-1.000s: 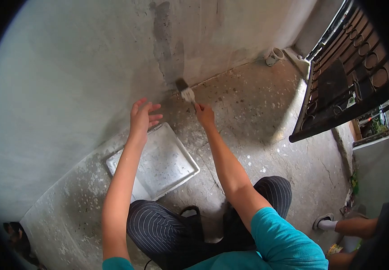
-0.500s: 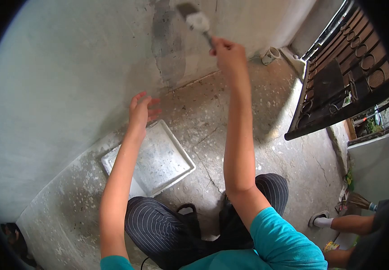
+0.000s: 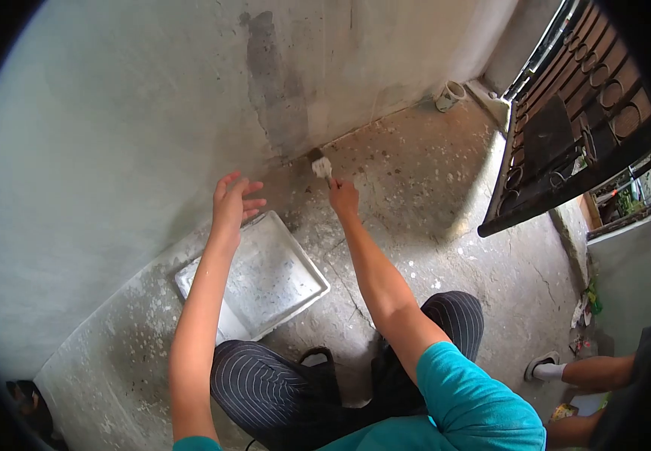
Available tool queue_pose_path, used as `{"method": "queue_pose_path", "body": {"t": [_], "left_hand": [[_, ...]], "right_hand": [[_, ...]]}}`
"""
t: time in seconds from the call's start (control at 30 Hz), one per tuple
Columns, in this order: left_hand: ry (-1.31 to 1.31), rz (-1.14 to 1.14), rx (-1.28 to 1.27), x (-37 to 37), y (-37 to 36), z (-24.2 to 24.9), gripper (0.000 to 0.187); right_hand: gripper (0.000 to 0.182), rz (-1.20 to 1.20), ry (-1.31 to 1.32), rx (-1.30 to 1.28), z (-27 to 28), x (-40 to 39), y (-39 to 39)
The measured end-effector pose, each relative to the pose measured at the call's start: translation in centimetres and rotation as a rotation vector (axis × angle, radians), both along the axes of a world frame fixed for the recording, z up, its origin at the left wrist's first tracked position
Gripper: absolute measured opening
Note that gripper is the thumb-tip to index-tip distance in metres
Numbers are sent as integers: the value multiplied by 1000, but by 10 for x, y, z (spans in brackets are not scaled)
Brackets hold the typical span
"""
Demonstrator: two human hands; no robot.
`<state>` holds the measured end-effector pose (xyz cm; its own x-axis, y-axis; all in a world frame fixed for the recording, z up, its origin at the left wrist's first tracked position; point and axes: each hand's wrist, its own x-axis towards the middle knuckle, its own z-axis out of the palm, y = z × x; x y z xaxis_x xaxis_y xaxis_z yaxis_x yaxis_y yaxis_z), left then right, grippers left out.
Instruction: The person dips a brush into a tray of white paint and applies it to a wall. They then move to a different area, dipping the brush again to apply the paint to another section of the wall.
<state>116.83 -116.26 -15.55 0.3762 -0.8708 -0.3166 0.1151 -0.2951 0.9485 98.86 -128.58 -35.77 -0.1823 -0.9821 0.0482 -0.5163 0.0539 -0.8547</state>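
Observation:
In the head view my right hand (image 3: 344, 197) grips the handle of a paintbrush (image 3: 321, 165). The brush has dark bristles and a white-smeared middle, and points up and left, close to the foot of the wall (image 3: 152, 113). Above it on the wall runs a dark, damp-looking streak (image 3: 269, 75). My left hand (image 3: 233, 203) is held with fingers apart and nothing in it, over the upper left corner of a white paint tray (image 3: 284, 270). The tray lies on the floor before my knees, partly covered by my left forearm.
A pale bucket (image 3: 450, 96) stands in the far corner by the wall. An open dark metal gate (image 3: 558, 143) reaches in from the right. Another person's leg (image 3: 600, 372) and shoe show at the lower right. The concrete floor (image 3: 453, 255) is paint-spattered and cracked.
My right hand has come down with the paintbrush, from high in front of the wall to near the wall's base. My left hand has barely moved.

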Motion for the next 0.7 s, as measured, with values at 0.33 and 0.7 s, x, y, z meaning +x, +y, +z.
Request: {"method": "queue_pose_path", "body": {"t": [0.33, 0.7], "left_hand": [[1, -5, 0, 0, -3, 0, 40], [6, -15, 18, 2, -5, -7, 40]], "right_hand": [[28, 114, -131, -86, 164, -18, -42], [35, 244, -703, -238, 197, -40, -51]]}}
